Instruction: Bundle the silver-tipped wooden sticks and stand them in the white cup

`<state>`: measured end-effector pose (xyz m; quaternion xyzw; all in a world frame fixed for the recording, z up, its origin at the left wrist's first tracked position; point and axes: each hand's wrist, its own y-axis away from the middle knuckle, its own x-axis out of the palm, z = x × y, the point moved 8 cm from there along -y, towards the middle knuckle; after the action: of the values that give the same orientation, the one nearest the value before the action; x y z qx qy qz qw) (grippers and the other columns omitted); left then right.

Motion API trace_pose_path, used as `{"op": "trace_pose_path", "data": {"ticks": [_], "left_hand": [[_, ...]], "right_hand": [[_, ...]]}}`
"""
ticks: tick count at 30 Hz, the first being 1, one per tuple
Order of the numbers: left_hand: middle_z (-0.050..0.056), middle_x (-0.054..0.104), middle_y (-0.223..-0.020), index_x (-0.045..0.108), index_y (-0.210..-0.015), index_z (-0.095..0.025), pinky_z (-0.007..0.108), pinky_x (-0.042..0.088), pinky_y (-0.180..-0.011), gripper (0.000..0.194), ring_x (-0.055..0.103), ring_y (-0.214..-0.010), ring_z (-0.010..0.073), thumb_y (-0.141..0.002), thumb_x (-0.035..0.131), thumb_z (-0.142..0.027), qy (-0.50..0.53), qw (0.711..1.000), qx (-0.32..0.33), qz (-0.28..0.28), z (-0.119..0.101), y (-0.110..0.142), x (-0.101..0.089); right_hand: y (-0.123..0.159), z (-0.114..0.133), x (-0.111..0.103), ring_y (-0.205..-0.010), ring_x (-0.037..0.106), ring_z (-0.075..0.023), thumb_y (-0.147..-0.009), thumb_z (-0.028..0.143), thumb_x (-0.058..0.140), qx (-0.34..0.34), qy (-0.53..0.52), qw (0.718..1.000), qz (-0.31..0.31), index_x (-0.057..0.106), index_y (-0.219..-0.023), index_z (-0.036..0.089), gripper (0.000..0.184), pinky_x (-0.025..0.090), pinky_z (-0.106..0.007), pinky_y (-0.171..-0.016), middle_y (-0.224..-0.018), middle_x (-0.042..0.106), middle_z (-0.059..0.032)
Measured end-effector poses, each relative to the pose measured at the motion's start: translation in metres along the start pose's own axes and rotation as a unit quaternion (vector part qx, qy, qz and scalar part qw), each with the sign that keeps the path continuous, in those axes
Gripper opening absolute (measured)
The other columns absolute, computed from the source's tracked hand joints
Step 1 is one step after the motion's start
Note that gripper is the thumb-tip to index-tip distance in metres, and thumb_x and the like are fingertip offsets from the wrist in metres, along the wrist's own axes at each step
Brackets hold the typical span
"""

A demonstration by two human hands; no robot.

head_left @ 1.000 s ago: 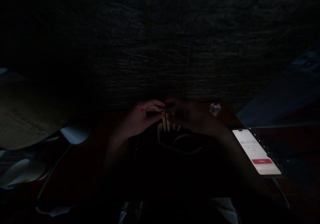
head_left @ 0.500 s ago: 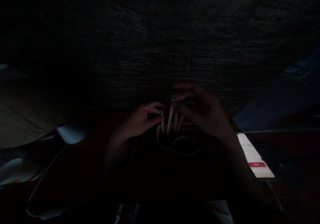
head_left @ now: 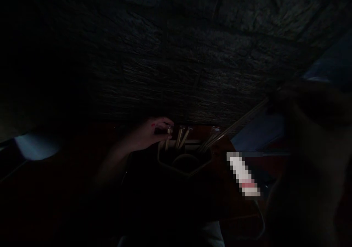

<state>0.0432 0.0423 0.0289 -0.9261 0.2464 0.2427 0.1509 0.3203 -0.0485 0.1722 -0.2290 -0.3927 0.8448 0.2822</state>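
The scene is very dark. My left hand [head_left: 158, 131] pinches the shiny top of a pale stick [head_left: 167, 144], which stands at the left of an angular, dark open box [head_left: 189, 174]. Two more pale sticks [head_left: 180, 138] with shiny tops rise from the box beside it. On the right, my right hand [head_left: 305, 104] is raised and mostly in shadow. Long thin pale strands [head_left: 239, 124] slant from the right part of the box up to its fingertips; their kind is unclear. A round rim [head_left: 185, 157] shows inside the box.
Behind the box rises a rough stone-like wall [head_left: 165, 56]. A lit phone [head_left: 244, 175] lies right of the box, with a pale cable [head_left: 263, 221] below it. A pale object [head_left: 38, 146] is at the left, and a bluish panel [head_left: 258, 129] at the right.
My right hand has moved from above the box far to the right, and long strands now stretch to it. My left hand stays at its stick. The view has shifted right.
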Motion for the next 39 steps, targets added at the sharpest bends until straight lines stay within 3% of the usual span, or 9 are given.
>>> {"op": "trace_pose_path", "data": {"ticks": [6,7,11,17,25,29,32,35,39], "left_hand": [[0.004,0.073,-0.099,0.060,-0.108,-0.017,0.032,0.053,-0.086,0.029,0.069,-0.094,0.0178,-0.082,0.063,-0.027,-0.001,1.000,0.003,0.004,-0.003,0.001,0.003],[0.004,0.073,-0.099,0.061,-0.107,-0.018,0.032,0.053,-0.086,0.028,0.069,-0.093,0.0179,-0.082,0.063,-0.028,-0.007,1.000,0.006,0.000,-0.004,0.001,0.004],[0.004,0.073,-0.101,0.062,-0.107,-0.018,0.032,0.053,-0.085,0.028,0.069,-0.093,0.0178,-0.082,0.063,-0.031,-0.023,0.999,0.021,-0.009,-0.004,-0.001,0.007],[0.007,0.073,-0.104,0.064,-0.105,-0.015,0.034,0.052,-0.087,0.026,0.068,-0.097,0.0184,-0.082,0.063,-0.027,-0.023,0.999,0.025,-0.006,-0.003,-0.007,0.014],[0.008,0.074,-0.100,0.065,-0.098,-0.014,0.034,0.053,-0.085,0.023,0.069,-0.094,0.0191,-0.079,0.065,-0.027,0.002,0.999,0.031,-0.025,0.002,-0.013,0.020],[0.008,0.074,-0.096,0.066,-0.093,-0.014,0.033,0.053,-0.084,0.020,0.069,-0.092,0.0191,-0.079,0.066,-0.028,0.005,0.999,0.037,-0.040,0.002,-0.015,0.018],[0.007,0.074,-0.095,0.067,-0.092,-0.013,0.033,0.053,-0.084,0.019,0.069,-0.091,0.0189,-0.080,0.065,-0.028,0.012,0.999,0.037,-0.037,0.000,-0.015,0.016],[0.008,0.074,-0.096,0.067,-0.093,-0.013,0.033,0.053,-0.086,0.022,0.069,-0.092,0.0194,-0.079,0.066,-0.029,0.008,0.999,0.031,-0.033,0.000,-0.014,0.017],[0.007,0.074,-0.099,0.067,-0.096,-0.014,0.033,0.053,-0.085,0.023,0.069,-0.093,0.0197,-0.079,0.066,-0.031,-0.007,0.999,0.027,-0.021,0.001,-0.014,0.021]], "right_hand": [[0.068,-0.057,0.054,-0.080,0.070,-0.0166,-0.079,0.025,0.069,0.077,0.001,0.967,0.243,0.070,-0.091,0.020,0.013,0.056,-0.030,-0.072,-0.090,0.074,-0.0035],[0.077,-0.064,0.056,-0.082,0.070,-0.0176,-0.081,0.028,0.068,0.088,0.011,0.963,0.253,0.070,-0.094,0.020,0.015,0.056,-0.030,-0.072,-0.093,0.074,-0.0052],[0.090,-0.092,0.043,-0.082,0.070,-0.0187,-0.084,0.032,0.063,0.146,0.013,0.973,0.176,0.068,-0.095,0.018,0.019,0.056,-0.031,-0.071,-0.092,0.073,-0.0073],[0.107,-0.101,0.076,-0.077,0.071,-0.0212,-0.076,0.030,0.069,0.180,-0.047,0.926,0.328,0.071,-0.085,0.019,0.014,0.058,-0.032,-0.067,-0.086,0.075,-0.0065],[0.097,-0.100,0.071,-0.063,0.066,-0.0167,-0.066,0.032,0.079,0.227,-0.087,0.938,0.248,0.068,-0.067,0.020,0.016,0.052,-0.027,-0.055,-0.072,0.071,-0.0020],[0.091,-0.102,0.064,-0.067,0.065,-0.0147,-0.064,0.031,0.081,0.240,-0.106,0.937,0.230,0.070,-0.070,0.019,0.017,0.053,-0.027,-0.064,-0.072,0.070,-0.0002],[0.081,-0.099,0.051,-0.070,0.064,-0.0135,-0.070,0.031,0.077,0.227,-0.084,0.954,0.176,0.070,-0.075,0.019,0.014,0.051,-0.026,-0.067,-0.075,0.069,-0.0001],[0.065,-0.085,0.033,-0.064,0.060,-0.0119,-0.074,0.031,0.074,0.203,-0.065,0.973,0.085,0.068,-0.076,0.019,0.013,0.048,-0.025,-0.061,-0.072,0.066,0.0012],[0.038,-0.044,0.010,-0.055,0.055,-0.0109,-0.076,0.029,0.073,0.134,-0.090,0.987,-0.011,0.068,-0.081,0.022,0.010,0.043,-0.024,-0.052,-0.062,0.060,0.0045]]}}
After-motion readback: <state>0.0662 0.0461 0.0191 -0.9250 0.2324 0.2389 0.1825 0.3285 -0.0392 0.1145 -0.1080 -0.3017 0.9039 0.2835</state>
